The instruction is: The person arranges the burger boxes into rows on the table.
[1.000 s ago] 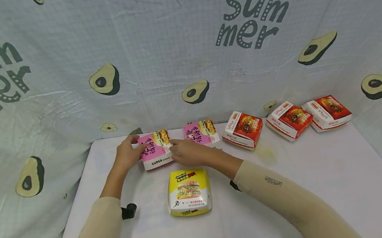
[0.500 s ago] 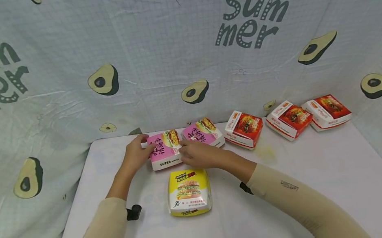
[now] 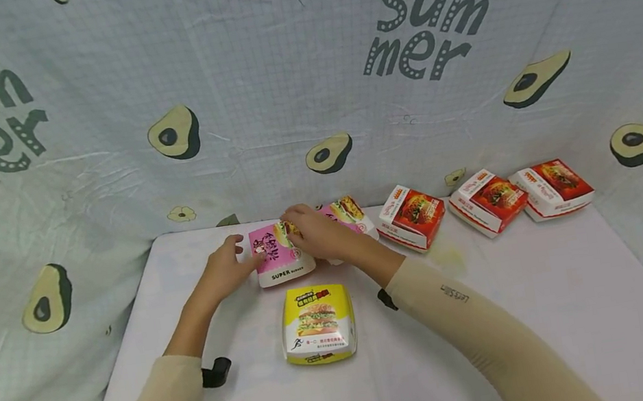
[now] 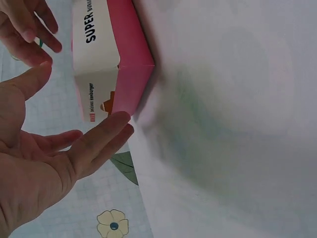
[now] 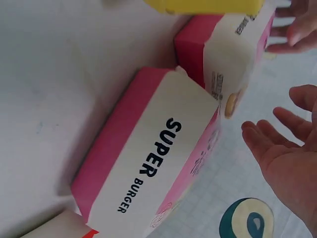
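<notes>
Two pink-and-white burger boxes stand side by side at the back of the table. My left hand is beside the left pink burger box, thumb over its top edge and fingers spread. In the left wrist view, the left fingertips are right at that box's lower corner. My right hand is over where the two boxes meet and hides part of the right pink burger box. Its fingers hang loosely, apart from the boxes in the right wrist view. The right box is turned at an angle, its corner against the left one.
A yellow burger box stands in front of the pink ones. To the right, three red-and-white burger boxes are spread along the back of the white table. A printed cloth hangs behind the table.
The left pink box has slid right, up against the other, which has turned askew. My right hand has risen from between them to above. The left fingers have loosened from the box.
</notes>
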The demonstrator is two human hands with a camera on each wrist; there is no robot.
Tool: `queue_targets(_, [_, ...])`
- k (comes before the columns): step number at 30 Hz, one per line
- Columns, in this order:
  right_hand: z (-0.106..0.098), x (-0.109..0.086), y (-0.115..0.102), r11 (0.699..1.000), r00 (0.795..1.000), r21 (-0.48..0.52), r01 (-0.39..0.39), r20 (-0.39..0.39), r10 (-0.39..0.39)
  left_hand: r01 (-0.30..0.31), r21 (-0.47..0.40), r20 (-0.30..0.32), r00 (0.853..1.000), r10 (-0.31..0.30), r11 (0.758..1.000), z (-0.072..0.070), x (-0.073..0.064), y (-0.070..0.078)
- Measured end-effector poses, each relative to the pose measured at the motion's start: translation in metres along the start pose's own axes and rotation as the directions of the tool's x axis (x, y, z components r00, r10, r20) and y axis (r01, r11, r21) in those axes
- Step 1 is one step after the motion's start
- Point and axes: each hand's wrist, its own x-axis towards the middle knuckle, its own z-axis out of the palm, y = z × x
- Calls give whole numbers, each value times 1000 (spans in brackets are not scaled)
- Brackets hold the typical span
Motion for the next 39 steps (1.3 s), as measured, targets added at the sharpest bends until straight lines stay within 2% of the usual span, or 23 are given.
queue_targets(5, [1,23,1,996,997,-79,-47,60,52,84,-49,65,995,-81,995,1,-9,5])
queue_targets(10, [9,31,0,987,989,-138,-81,113,97,90,-69,67,994,-86,994,7,-10,6])
queue_targets(18, [20,22,0,972,991,-220,-79,89,101,76,-123,54,996,-69,990,9,-10,1])
queue_targets(25, [22,14,8,946,997,-318,-58,25,70,62,-175,1,998,-63,983,6,-4,-4])
queue_targets(39, [16,-7,23,924,999,-381,-35,-28,27,86,-214,-32,995,-95,973,15,14,-2])
